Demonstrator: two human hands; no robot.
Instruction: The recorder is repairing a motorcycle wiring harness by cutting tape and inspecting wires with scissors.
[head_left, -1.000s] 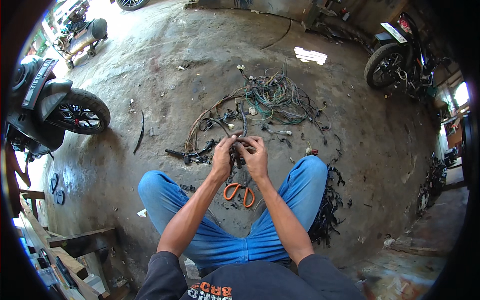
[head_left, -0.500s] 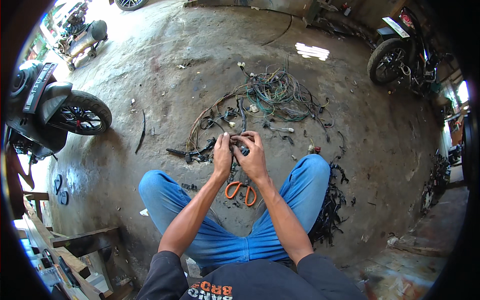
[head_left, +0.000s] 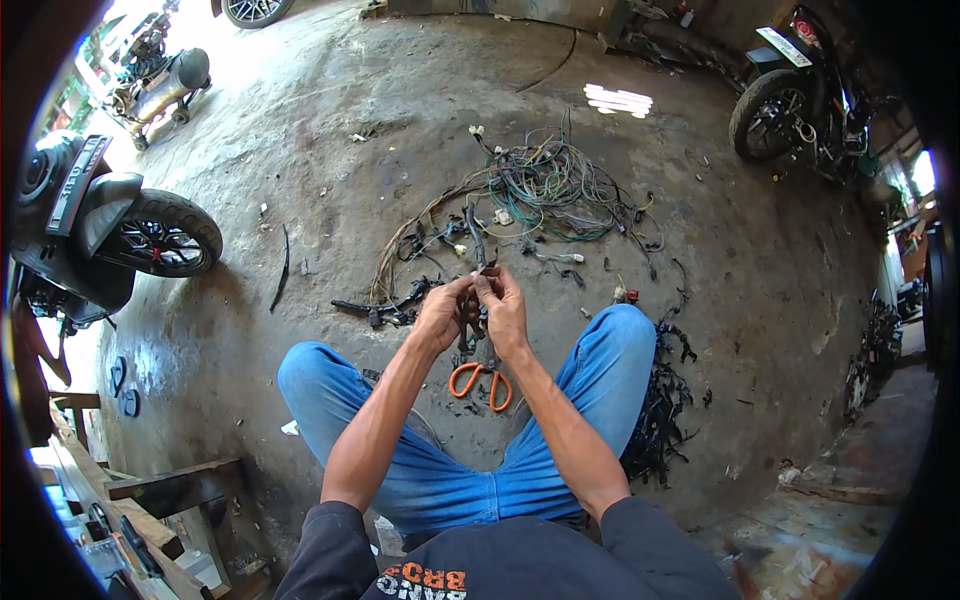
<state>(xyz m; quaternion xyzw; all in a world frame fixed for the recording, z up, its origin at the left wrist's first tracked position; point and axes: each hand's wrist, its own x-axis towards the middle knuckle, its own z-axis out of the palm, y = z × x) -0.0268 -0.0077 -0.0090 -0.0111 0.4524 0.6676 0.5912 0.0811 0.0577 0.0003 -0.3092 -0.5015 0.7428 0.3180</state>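
My left hand [head_left: 440, 314] and my right hand [head_left: 506, 312] meet in front of my knees, fingertips pinched together on a black-wrapped wiring harness [head_left: 474, 232]. Beyond my fingers the wrapped stretch runs up toward a large tangle of bare coloured wires [head_left: 560, 185]. Dark pieces hang below my fingers; I cannot make out whether they are tape or wire. A branch of the harness with black connectors [head_left: 375, 311] lies to the left of my hands. Just below them, on the floor between my feet, rest scissors with orange handles [head_left: 465, 381].
Black scraps [head_left: 655, 435] are heaped beside my right knee. A white connector piece [head_left: 560, 257] and a red connector [head_left: 632, 296] lie on the concrete floor. Motorcycles stand at the left [head_left: 150, 235] and far right [head_left: 775, 115]. Slippers [head_left: 130, 402] and a wooden bench [head_left: 165, 480] are at left.
My left hand has turned and come down slightly, its fingers now curled against the right hand's. My right hand has drawn closer in, and the wrapped stretch has shifted a little left.
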